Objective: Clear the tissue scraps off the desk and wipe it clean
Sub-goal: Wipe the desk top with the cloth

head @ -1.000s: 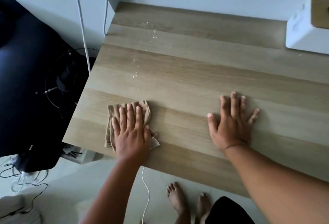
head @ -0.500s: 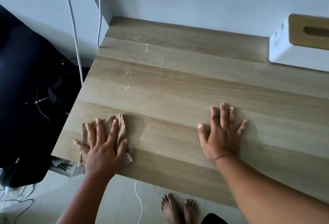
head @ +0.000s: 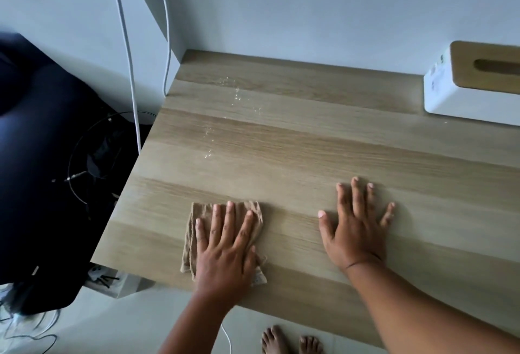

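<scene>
Two flat hands on one desk [head: 323, 139]: left hand [head: 225, 252] on one cloth [head: 194, 235], right hand [head: 354, 229] bare.

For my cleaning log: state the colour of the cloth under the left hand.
Light brown, a tan beige: the cloth, pressed flat by the left hand, shows best in the head view.

Tan cloth [head: 197, 229] on a pale, wood-grained desk [head: 309, 151]; white tissue box [head: 461, 103].

the left hand [head: 223, 252] hides much of the cloth [head: 194, 236]; the tissue box [head: 461, 94] is seemingly edge-cropped.
</scene>
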Demonstrator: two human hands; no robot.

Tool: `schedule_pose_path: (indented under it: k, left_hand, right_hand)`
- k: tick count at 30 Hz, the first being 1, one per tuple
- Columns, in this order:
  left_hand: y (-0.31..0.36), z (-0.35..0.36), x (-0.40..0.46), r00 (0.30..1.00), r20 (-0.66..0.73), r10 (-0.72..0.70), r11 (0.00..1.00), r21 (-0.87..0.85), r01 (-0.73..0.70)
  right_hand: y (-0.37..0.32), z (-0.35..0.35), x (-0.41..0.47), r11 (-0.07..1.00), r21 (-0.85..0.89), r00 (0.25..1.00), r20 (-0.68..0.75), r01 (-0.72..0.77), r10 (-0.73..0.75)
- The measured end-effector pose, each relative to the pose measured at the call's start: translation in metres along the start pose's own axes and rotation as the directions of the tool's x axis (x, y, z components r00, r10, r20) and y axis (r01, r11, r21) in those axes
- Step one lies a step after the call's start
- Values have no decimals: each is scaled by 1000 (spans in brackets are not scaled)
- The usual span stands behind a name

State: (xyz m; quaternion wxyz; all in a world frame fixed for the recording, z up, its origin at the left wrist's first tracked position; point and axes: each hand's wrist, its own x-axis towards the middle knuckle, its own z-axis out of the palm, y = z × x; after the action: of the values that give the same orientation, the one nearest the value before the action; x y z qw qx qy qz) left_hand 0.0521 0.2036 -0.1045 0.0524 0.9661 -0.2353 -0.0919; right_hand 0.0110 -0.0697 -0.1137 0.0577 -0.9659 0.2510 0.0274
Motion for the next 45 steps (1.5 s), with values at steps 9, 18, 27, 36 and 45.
schedule_pose_path:
  k: [9,18,27,36,45]
  left_hand:
    - [-58,-4,-49,997,-32,69,998,-10,-69]
    - [1,-14,63,956,62,-286,957,-18,288]
    - [25,19,-9,946,-27,323,946,13,-323]
    - [-112,-26,-23,980,31,-195,981,-8,195]
    - [-99,-36,105,817,46,-574,815,-57,576]
  right_hand:
    - [2,3,0,1000,-6,1000,-12,7,-7]
    - [3,4,1,1000,-8,1000,-2,5,-5]
    - [1,2,0,1000,-14,1000,0,-3,3]
    - [1,2,1,1000,-6,1000,9,-4,4]
    - [1,1,0,1000,-1,1000,4,4,-4]
